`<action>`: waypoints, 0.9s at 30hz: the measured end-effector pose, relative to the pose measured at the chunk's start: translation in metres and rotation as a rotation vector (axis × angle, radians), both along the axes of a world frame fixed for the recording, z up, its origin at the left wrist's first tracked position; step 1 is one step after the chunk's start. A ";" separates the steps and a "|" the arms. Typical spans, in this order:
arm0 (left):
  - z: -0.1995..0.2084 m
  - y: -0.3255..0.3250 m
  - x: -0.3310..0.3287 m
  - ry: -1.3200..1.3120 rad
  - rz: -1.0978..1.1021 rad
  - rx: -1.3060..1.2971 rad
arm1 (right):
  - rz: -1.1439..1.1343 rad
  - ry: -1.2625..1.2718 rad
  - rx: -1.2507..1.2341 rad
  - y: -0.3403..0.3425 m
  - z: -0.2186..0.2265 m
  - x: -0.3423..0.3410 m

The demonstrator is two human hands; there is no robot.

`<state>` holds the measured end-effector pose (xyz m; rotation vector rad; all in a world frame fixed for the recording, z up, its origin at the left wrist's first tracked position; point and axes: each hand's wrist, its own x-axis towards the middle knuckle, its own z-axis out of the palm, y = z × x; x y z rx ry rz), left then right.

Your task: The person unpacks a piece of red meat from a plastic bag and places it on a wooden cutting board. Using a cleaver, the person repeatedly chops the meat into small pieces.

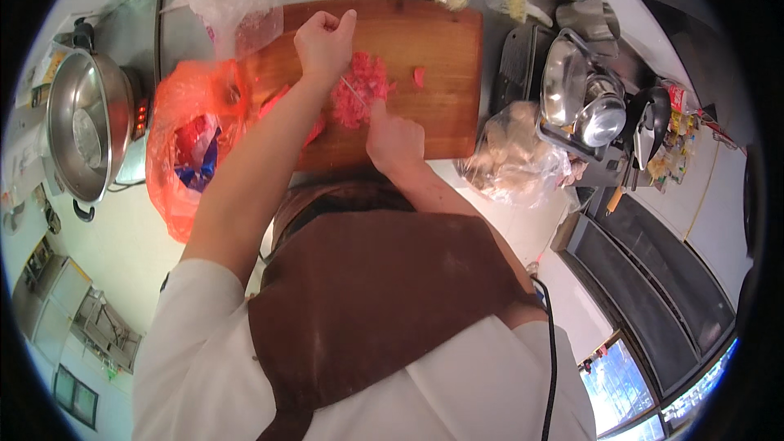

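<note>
A pile of chopped red meat (367,73) lies in the middle of a wooden cutting board (449,41). A knife (354,91), its blade seen nearly edge-on, stands in the pile. My right hand (396,143) is closed at the blade's near end, index finger stretched along it; the handle is hidden. My left hand (325,45) is a fist with the thumb up, above the far left side of the pile; what it holds, if anything, is hidden. Larger red meat (314,129) shows beside my left forearm. One small meat piece (419,77) lies apart.
A red plastic bag (175,106) stands left of the board, and a clear bag (245,16) overlaps its far left corner. Farther left is a metal pan (98,126) on a cooker. To the right are a cleaver (514,61), metal containers (563,73) and another filled bag (518,151).
</note>
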<state>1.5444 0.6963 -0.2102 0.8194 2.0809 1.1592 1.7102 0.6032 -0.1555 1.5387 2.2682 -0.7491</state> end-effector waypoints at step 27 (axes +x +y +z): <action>0.000 0.007 0.003 -0.042 0.105 0.074 | 0.098 0.005 0.095 0.034 0.010 0.019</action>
